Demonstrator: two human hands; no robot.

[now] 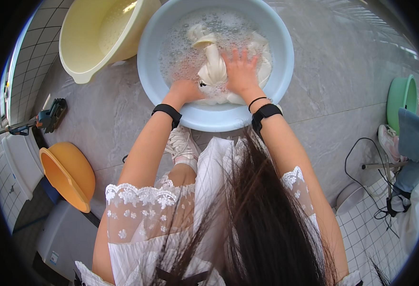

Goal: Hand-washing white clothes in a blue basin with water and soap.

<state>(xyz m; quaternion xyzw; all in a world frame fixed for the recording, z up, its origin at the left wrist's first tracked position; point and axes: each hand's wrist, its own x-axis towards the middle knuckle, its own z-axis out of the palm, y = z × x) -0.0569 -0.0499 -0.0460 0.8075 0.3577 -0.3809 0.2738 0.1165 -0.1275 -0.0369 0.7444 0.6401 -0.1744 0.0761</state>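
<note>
A light blue plastic basin [209, 119] stands on the floor before me, holding sudsy water. A twisted cream-white cloth [215, 64] lies in the foam, with more of its pale fabric along the right side and near edge of the water. My right hand [242, 69] is spread flat beside the twisted part, fingers apart and touching the wet fabric or foam. My left hand [188, 89] is partly sunk in the suds left of the cloth; its fingers are hidden, so its grip cannot be made out. Both wrists bear black bands.
A pale yellow basin [77, 53] adjoins the blue one at the upper left. An orange basin [75, 171] and a grey bin [68, 236] are at the left. At the right are a green basin [395, 100], a seated person's leg [411, 132] and a black cable [346, 157].
</note>
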